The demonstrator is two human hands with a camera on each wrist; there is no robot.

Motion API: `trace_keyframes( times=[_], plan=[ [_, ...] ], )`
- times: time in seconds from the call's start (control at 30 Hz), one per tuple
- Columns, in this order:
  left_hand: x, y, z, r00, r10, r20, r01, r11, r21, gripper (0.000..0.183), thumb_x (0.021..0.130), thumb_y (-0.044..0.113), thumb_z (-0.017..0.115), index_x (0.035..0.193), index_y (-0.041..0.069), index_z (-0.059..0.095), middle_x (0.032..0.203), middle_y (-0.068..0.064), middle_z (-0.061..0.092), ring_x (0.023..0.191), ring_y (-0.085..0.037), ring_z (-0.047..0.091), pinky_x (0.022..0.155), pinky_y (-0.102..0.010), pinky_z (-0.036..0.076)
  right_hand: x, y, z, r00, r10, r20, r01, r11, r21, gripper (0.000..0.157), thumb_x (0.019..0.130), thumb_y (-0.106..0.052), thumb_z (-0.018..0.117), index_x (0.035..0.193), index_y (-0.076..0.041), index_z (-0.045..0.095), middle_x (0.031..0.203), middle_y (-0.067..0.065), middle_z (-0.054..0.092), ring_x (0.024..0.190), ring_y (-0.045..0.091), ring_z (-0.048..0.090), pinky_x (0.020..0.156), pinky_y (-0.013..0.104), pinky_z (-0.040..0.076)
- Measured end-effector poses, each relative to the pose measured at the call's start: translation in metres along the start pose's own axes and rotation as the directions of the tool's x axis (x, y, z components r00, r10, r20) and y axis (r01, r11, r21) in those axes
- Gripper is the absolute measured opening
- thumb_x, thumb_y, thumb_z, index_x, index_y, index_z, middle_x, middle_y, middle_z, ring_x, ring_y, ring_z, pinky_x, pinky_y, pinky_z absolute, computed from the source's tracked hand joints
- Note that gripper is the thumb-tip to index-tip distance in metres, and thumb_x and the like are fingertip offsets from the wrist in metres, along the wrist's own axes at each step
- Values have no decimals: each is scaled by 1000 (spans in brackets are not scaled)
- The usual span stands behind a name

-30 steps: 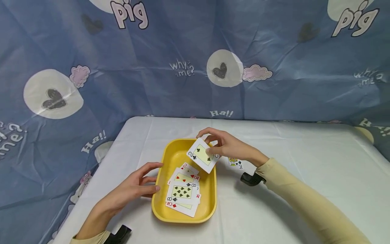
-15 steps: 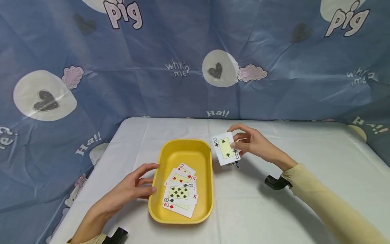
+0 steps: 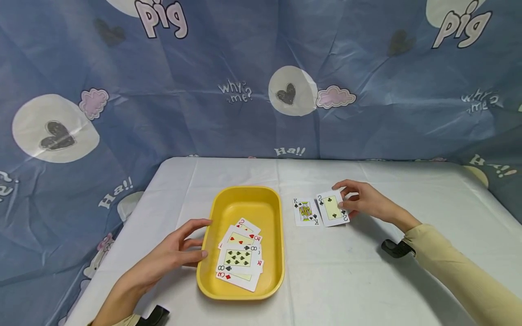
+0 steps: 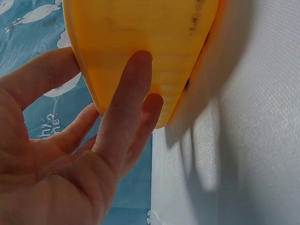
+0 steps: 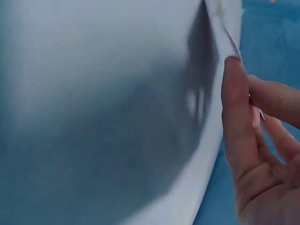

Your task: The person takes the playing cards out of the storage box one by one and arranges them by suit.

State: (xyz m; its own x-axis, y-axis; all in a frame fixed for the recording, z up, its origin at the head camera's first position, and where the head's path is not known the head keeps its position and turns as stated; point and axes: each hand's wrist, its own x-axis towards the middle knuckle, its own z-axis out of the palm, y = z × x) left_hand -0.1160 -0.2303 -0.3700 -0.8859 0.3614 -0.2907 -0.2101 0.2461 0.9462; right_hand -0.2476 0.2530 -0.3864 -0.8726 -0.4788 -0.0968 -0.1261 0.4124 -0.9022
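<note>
My right hand [image 3: 367,201] pinches a two of clubs [image 3: 331,209] between thumb and fingers, face up and close over the white cloth. Just left of it a king of spades [image 3: 305,213] lies face up. In the right wrist view, the card [image 5: 228,44] shows edge-on at the fingertips. With relaxed fingers, my left hand [image 3: 179,246] touches the left side of a yellow tray [image 3: 272,258]. The left wrist view has the thumb and fingers against the tray's outer wall [image 4: 173,42]. Inside the tray, several playing cards overlap, with an eight of spades [image 3: 238,258] on top.
White cloth [image 3: 346,280] covers the table. A blue patterned sheet [image 3: 228,127] hangs behind the table and down its left side. Each wrist carries a black strap-like device [image 3: 397,248].
My right hand has carried the two of clubs rightward from over the tray to beside the king of spades, which now shows fully. My left hand stays at the tray.
</note>
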Motion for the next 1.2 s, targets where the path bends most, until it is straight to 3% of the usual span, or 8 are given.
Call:
trace_keyframes(
  times=[0.27,0.67,0.83,1.0,1.2],
  plan=[
    [-1,-2,0,1000,11,12,-11,1000,-1,67,92,17,70,149,12,35,153,-18,29,120,-35,56,85,-43,56,-1,7,-3,1000,8,-20,-10,993,-120,44,88,1,71,128,2,53,101,20,53,81,25,63,64,39,58],
    [0,-1,-1,999,39,27,-39,999,-1,66,92,14,69,148,12,35,151,-20,32,119,-35,57,85,-43,55,-2,10,-4,996,35,-81,-57,952,-300,41,86,-1,72,124,2,58,100,16,55,71,21,64,59,33,57],
    [0,-2,-1,999,33,19,-33,999,3,66,92,15,70,148,12,36,153,-18,29,120,-35,56,85,-43,56,-3,7,-2,993,9,-117,-42,958,-284,41,88,0,70,127,1,57,105,19,55,75,22,64,60,33,58],
    [0,-2,-1,1000,20,6,-20,1000,7,67,92,15,71,148,12,36,154,-18,28,121,-35,55,85,-43,55,0,-5,7,989,-93,-119,65,974,-218,38,91,3,65,128,1,57,110,23,55,84,31,64,61,40,58],
    [-1,-1,-1,999,33,7,-33,999,15,66,91,15,70,148,12,36,152,-18,31,121,-34,56,86,-42,55,8,-32,30,977,-192,-96,180,976,-123,35,92,-2,67,126,-11,61,114,24,56,94,35,64,64,44,58]
  ],
)
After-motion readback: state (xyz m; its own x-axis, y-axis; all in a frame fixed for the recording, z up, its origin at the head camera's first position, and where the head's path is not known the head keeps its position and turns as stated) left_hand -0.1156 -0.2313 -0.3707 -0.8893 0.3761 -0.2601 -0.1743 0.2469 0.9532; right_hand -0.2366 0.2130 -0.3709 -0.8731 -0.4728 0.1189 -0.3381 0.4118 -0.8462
